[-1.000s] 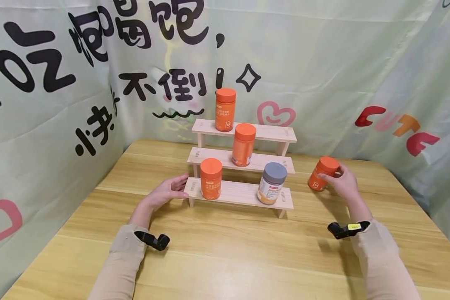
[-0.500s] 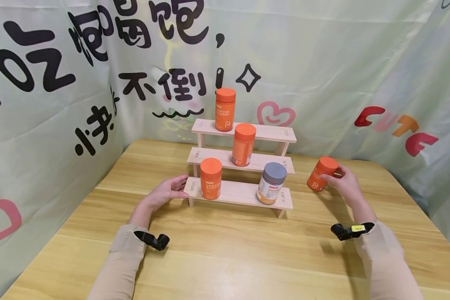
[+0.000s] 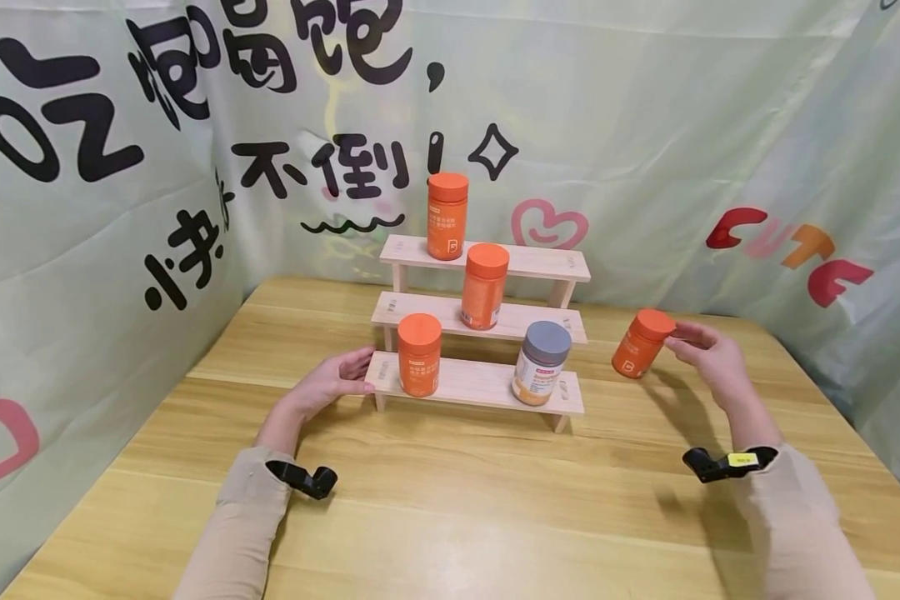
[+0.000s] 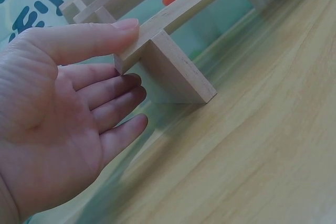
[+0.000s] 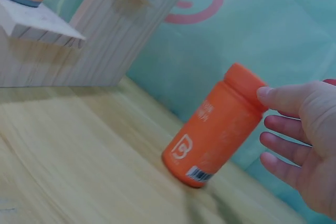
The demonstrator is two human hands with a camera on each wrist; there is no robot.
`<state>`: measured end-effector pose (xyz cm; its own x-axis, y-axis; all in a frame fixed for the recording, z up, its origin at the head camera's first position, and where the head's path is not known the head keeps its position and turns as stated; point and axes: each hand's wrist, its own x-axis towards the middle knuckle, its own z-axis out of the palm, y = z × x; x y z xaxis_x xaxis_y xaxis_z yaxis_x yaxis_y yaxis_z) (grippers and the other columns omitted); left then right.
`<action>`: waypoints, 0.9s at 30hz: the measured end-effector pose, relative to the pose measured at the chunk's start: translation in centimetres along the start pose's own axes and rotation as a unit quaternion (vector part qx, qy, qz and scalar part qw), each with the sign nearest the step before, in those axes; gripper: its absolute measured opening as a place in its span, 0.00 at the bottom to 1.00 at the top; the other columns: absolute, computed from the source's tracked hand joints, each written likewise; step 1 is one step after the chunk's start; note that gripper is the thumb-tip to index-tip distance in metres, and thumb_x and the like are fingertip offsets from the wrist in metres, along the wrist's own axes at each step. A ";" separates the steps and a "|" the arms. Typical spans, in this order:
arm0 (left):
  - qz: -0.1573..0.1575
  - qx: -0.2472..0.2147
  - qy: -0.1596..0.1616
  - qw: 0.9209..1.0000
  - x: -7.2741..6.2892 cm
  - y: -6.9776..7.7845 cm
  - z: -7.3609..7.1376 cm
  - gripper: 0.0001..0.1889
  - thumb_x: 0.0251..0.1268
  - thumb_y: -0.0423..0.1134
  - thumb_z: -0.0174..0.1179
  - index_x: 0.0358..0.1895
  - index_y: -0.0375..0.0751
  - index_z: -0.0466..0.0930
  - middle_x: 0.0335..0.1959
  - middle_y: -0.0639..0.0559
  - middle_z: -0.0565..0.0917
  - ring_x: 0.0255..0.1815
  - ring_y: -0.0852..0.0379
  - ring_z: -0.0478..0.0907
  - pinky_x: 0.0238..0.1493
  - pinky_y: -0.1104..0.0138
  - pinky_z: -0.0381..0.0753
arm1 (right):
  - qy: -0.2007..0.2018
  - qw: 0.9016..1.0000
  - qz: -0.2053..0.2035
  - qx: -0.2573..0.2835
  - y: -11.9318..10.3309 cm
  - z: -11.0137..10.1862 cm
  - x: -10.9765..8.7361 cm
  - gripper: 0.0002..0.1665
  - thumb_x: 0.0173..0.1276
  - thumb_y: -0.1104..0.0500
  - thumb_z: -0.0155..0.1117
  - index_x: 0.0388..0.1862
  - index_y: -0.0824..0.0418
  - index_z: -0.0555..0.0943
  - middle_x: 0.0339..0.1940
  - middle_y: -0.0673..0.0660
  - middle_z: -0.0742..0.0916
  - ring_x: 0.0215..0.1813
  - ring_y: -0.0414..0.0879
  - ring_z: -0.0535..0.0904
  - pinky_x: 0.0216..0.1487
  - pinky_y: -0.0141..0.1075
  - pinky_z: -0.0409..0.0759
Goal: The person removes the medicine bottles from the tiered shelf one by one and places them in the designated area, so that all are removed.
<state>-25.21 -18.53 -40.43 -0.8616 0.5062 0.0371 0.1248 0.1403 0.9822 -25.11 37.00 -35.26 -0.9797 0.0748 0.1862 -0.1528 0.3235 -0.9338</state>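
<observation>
Bare left hand (image 3: 333,385) at a pale wooden stand (image 3: 476,379), bare right hand (image 3: 712,358) at an orange jar (image 3: 637,347)
The left hand, at 8 o'clock from the stand's middle, is narrow: with thumb above and index finger below, it pinches the squared end of the lowest board. The right hand, at 3 o'clock from its jar, is rather wide, the fingers relaxed, the thumb tip at the lid's rim; whether it presses, I cannot tell. This smooth, round cylinder stands on the grained table (image 3: 450,500), at 3 o'clock from the stand. The flat steps carry a top jar (image 3: 447,221) at 11 o'clock, a middle jar (image 3: 483,290) near the centre, a low jar (image 3: 419,358) at 8 o'clock, all orange, and a grey-lidded jar (image 3: 540,367) at 4 o'clock, before a creased, printed cloth (image 3: 645,142)
</observation>
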 end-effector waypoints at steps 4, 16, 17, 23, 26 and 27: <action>-0.003 0.003 0.001 1.000 0.0 0.1 0.0 0.43 0.57 0.33 0.61 0.70 0.23 0.43 0.70 0.30 0.49 0.70 0.35 0.48 0.69 0.49 0.48 | 0.005 0.999 -0.016 0.033 -1.0 -0.8 -0.1 0.11 0.64 0.63 0.61 0.43 0.49 0.75 0.33 0.35 0.82 0.35 0.26 0.78 0.35 0.19 0.77; -0.003 -0.003 -0.001 1.000 -0.1 0.0 0.0 0.45 0.56 0.35 0.63 0.70 0.23 0.43 0.70 0.30 0.48 0.70 0.34 0.48 0.69 0.50 0.48 | 0.021 0.999 0.000 -0.050 -6.9 -2.4 0.5 0.15 0.64 0.52 0.62 0.49 0.47 0.73 0.33 0.30 0.81 0.35 0.26 0.78 0.35 0.17 0.76; -0.004 -0.003 0.000 1.000 0.0 0.0 0.0 0.44 0.56 0.34 0.63 0.70 0.24 0.43 0.71 0.30 0.48 0.70 0.35 0.48 0.69 0.50 0.48 | 0.017 0.998 0.000 -0.057 -7.5 -2.4 0.7 0.16 0.64 0.52 0.62 0.50 0.47 0.73 0.33 0.30 0.80 0.35 0.25 0.78 0.35 0.17 0.76; -0.001 -0.003 -0.001 1.000 0.1 -0.1 -0.1 0.43 0.57 0.32 0.61 0.69 0.23 0.43 0.70 0.30 0.48 0.70 0.35 0.48 0.69 0.50 0.48 | -0.033 0.988 0.004 -0.149 -10.9 -2.0 1.8 0.33 0.67 0.46 0.57 0.66 0.59 0.64 0.37 0.27 0.77 0.36 0.23 0.76 0.49 0.24 0.75; 0.002 -0.003 -0.002 1.000 0.0 -0.1 -0.1 0.42 0.57 0.31 0.61 0.69 0.22 0.43 0.70 0.29 0.48 0.70 0.35 0.47 0.69 0.50 0.47 | -0.062 0.984 0.009 -0.169 -12.5 -1.4 2.3 0.40 0.66 0.42 0.56 0.70 0.60 0.60 0.39 0.29 0.77 0.38 0.23 0.77 0.64 0.43 0.67; 0.002 -0.005 -0.001 1.000 0.0 -0.1 -0.2 0.42 0.57 0.31 0.61 0.69 0.22 0.43 0.70 0.29 0.48 0.70 0.35 0.47 0.69 0.50 0.47 | -0.070 0.983 0.009 -0.169 -13.0 -1.2 2.5 0.40 0.65 0.42 0.56 0.70 0.60 0.60 0.40 0.29 0.78 0.38 0.24 0.77 0.64 0.45 0.66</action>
<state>-25.27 -18.70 -40.49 -0.8598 0.5090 0.0397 0.1229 0.1308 0.9838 -25.38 34.08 -22.35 -0.9937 -0.0393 0.1049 -0.1066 0.6206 -0.7769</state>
